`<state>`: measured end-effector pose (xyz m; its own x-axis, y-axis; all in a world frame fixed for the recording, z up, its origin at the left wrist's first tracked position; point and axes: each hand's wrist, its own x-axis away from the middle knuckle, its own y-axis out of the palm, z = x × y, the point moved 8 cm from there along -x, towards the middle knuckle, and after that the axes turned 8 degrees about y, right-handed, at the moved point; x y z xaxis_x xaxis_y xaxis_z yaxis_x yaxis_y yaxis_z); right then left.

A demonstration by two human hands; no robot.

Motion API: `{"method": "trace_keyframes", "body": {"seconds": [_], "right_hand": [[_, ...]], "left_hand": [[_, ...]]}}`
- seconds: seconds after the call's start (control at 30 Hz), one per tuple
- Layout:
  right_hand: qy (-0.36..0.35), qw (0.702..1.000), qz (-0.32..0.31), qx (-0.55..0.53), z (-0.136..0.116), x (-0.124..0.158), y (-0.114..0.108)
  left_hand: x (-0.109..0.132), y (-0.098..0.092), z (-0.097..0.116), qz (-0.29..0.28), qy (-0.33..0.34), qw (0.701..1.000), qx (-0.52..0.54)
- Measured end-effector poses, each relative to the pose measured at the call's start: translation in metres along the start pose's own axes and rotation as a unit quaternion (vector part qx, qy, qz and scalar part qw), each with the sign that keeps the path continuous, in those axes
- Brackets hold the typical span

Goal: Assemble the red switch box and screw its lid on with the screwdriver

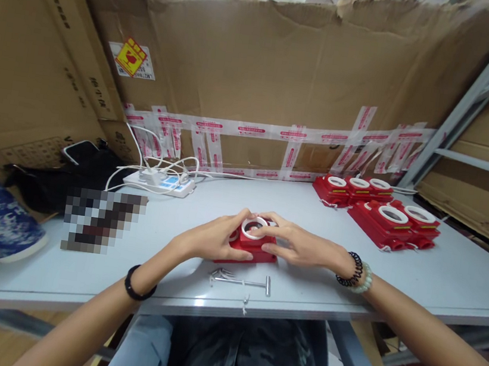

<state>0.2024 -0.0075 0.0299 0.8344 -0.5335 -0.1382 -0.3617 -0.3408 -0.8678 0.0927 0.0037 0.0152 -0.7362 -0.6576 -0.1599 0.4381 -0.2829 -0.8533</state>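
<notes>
Pale tabletop (265, 196), left hand (213, 236) and right hand (299, 244), fingers (278, 251) clasping red housing (253, 247)

Blue/white cup (5, 220) near L, blk bag (74, 175) right behind it. Pwr strip (161, 183) w/ a mess of wht cables (197, 168) far L. Cardboard wall (251, 64) across the far side w/ fragile sticker (131, 57), metal rack (468, 98) far R.

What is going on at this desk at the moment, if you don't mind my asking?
A person has both hands, the left hand and the right hand, on a red unit with a white ring on top. A T-handled tool lies on the desk just in front of it, beside some small metal pieces. More red units with white rings stand farther back on the right.
</notes>
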Motion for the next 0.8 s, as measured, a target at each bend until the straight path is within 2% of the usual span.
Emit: {"method": "trace_keyframes", "body": {"seconds": [0.63, 0.73, 0.8], "right_hand": [[0.006, 1.000, 0.010, -0.010, -0.001, -0.001, -0.001], [-0.001, 0.999, 0.046, -0.021, -0.001, 0.000, -0.013], [0.030, 0.994, 0.104, -0.026, 0.010, 0.004, -0.032]], "left_hand": [[0.001, 0.000, 0.000, -0.009, -0.005, 1.000, -0.012], [0.001, -0.001, 0.001, -0.006, -0.006, 1.000, 0.006], [0.001, -0.002, 0.001, -0.002, -0.004, 1.000, 0.017]]}}
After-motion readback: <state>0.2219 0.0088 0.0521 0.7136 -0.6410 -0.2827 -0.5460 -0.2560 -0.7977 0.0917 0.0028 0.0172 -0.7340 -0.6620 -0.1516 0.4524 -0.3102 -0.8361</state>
